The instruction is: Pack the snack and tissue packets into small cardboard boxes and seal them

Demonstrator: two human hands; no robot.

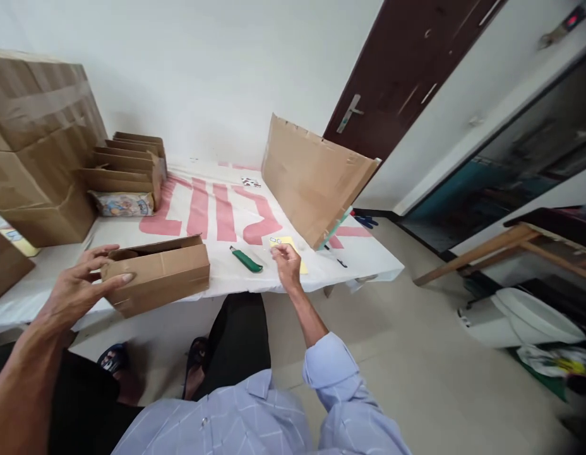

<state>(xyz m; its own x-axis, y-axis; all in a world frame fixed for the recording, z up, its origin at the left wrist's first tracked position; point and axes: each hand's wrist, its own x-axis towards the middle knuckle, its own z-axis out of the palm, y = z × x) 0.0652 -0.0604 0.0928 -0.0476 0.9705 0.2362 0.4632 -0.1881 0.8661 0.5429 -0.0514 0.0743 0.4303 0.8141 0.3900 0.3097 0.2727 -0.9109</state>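
Note:
My left hand grips the near end of a small open cardboard box that sits at the table's front edge, with my thumb and fingers wrapped round its corner. My right hand hovers over a yellow sheet on the table, its fingers pinched together; what they pinch is too small to name. A green utility knife lies between the box and my right hand.
A white cloth with red lettering covers the table. A large cardboard sheet stands upright at the right. Folded boxes and a big carton sit at the left. A dark door stands behind.

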